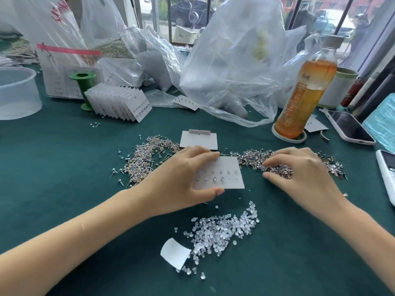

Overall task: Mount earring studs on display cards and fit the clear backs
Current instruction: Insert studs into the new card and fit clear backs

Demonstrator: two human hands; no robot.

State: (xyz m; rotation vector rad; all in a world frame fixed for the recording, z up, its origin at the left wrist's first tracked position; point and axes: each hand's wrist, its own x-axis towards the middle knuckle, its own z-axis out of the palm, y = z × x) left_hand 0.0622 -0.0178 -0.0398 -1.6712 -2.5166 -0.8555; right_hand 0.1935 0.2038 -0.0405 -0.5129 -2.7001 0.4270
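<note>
— What's on the counter (64, 171)?
— Two stud heaps (147, 159), one heap of clear backs (220, 231), two loose cards.
— And the hands?
— Left hand (181, 184) pinches one display card (222, 174), about eleven studs mounted; right hand (299, 169) fingers (271, 161) curl into the right heap, grip unclear.

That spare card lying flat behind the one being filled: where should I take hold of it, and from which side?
Take the spare card by its folded hanger tab at the far edge, coming from above and behind. The tab looks slightly raised off the green cloth, while the near edge sits close to the left hand and the stud piles, so fingers have less room there.
</note>
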